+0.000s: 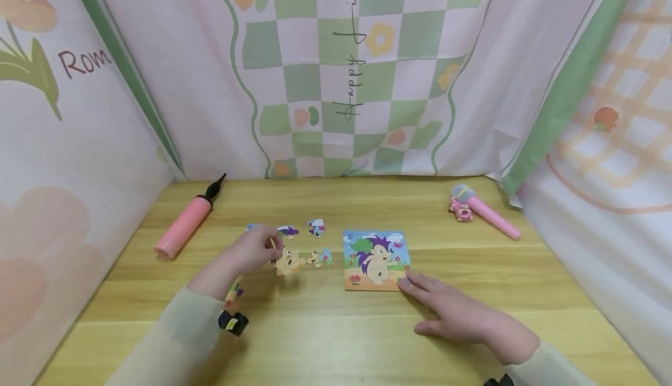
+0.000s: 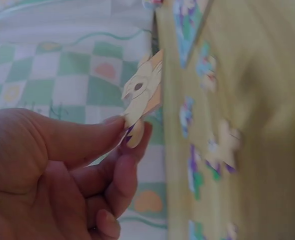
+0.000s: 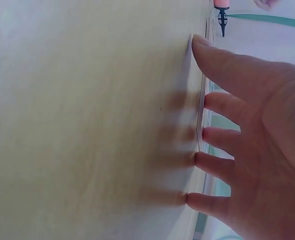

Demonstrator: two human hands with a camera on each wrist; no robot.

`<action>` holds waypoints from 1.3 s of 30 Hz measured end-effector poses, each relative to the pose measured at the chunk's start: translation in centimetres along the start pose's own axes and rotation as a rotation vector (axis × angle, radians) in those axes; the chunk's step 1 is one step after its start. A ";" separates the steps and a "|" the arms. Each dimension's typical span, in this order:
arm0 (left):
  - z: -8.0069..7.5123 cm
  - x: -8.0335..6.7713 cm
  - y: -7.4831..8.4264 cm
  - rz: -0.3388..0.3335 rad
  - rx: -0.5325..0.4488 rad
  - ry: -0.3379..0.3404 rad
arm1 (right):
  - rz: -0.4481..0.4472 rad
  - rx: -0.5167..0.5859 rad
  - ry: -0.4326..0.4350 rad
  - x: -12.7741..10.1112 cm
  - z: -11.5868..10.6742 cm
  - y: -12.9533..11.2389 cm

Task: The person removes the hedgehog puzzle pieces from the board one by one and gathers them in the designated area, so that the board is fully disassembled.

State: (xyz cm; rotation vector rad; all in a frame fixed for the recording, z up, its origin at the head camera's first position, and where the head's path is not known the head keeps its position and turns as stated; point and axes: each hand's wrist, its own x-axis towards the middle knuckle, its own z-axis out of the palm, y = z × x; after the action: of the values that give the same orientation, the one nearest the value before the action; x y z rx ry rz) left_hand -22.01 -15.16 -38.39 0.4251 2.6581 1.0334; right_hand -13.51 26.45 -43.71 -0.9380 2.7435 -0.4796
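Between thumb and fingers, my left hand [image 1: 256, 248] pinches a jigsaw puzzle piece [image 2: 146, 86] with cream and orange colours, raised above the table. Around that hand lie several loose puzzle pieces [image 1: 317, 227] with purple, blue and green parts. To their right lies a square board [image 1: 375, 258] showing a purple-spined hedgehog among flowers. My right hand [image 1: 454, 311] has its fingers spread, and its fingertips touch the lower right corner of the board. In the right wrist view the fingers [image 3: 220, 167] are fairly straight and hold nothing.
A pink hand pump [image 1: 184, 227] with a black nozzle lies at the back left of the wooden table [image 1: 336, 339]. At the back right is a pink toy microphone [image 1: 490, 216] with a small bear figure. Patterned curtains [image 1: 346, 83] enclose the table's back and sides.
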 end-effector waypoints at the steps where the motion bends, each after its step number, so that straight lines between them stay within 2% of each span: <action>1: 0.0 -0.2 -0.5 -0.007 0.004 -0.016 | -0.001 0.000 0.002 0.0 0.0 0.0; 7: 1.2 -1.2 -2.6 -0.070 0.007 -0.048 | 0.004 0.003 0.004 0.0 0.1 0.0; 12: 2.3 -1.7 -3.5 -0.113 -0.026 -0.072 | -0.007 0.002 0.008 0.1 -0.1 -0.2; 18: 3.1 -1.8 -4.0 -0.137 -0.045 -0.048 | -0.009 0.001 0.008 0.1 -0.1 -0.2; 26: 3.4 -1.2 -4.1 -0.164 -0.003 -0.049 | -0.008 0.006 0.012 0.1 0.1 -0.2; 29: 3.2 -0.6 -3.6 -0.162 0.007 -0.048 | -0.008 0.003 0.016 0.1 0.1 -0.2; 32: 2.9 0.3 -2.4 -0.140 0.035 -0.044 | -0.012 0.000 0.019 0.1 0.1 -0.2; 36: 2.9 1.7 0.3 -0.075 0.056 -0.046 | -0.020 -0.002 0.027 0.1 0.1 -0.2; 39: 3.8 2.9 2.4 -0.006 0.058 -0.058 | -0.020 -0.003 0.031 0.1 0.1 -0.2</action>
State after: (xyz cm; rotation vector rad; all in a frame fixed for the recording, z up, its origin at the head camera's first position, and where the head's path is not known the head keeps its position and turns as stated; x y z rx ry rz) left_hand -22.97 -10.09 -39.87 0.4525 2.6412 0.9294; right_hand -13.42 26.25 -43.73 -0.9672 2.7654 -0.4973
